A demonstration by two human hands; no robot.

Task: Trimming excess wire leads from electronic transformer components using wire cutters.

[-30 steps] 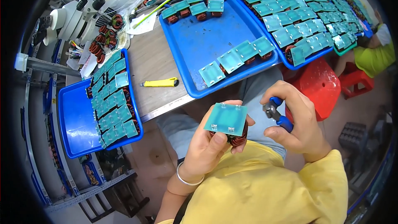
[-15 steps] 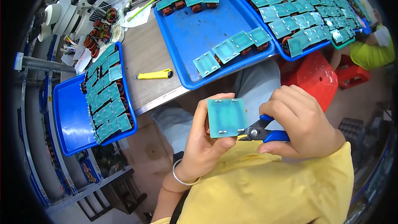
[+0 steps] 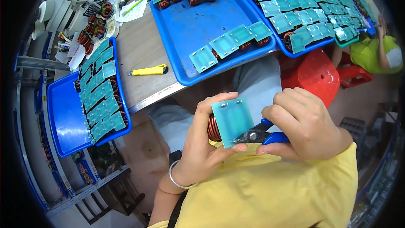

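Observation:
My left hand (image 3: 201, 148) holds a small teal circuit board (image 3: 233, 120) with a copper coil (image 3: 213, 128) on its underside, board face turned up toward me. My right hand (image 3: 303, 123) grips blue-handled cutters (image 3: 262, 134). The cutter tips touch the board's lower right edge. Both hands are over my lap, in front of the yellow shirt, just off the table's near edge.
A blue tray (image 3: 192, 27) on the wooden table holds a few teal boards; another blue tray (image 3: 67, 118) at left and one at the right (image 3: 310, 48) hold several more. A yellow utility knife (image 3: 149, 71) lies between them. A red stool (image 3: 314, 74) stands at right, beside a person in green (image 3: 373, 55).
The cutters swung in from beside the board to its lower right edge. The board tilted more upright in my left hand, and both hands dropped slightly toward my chest.

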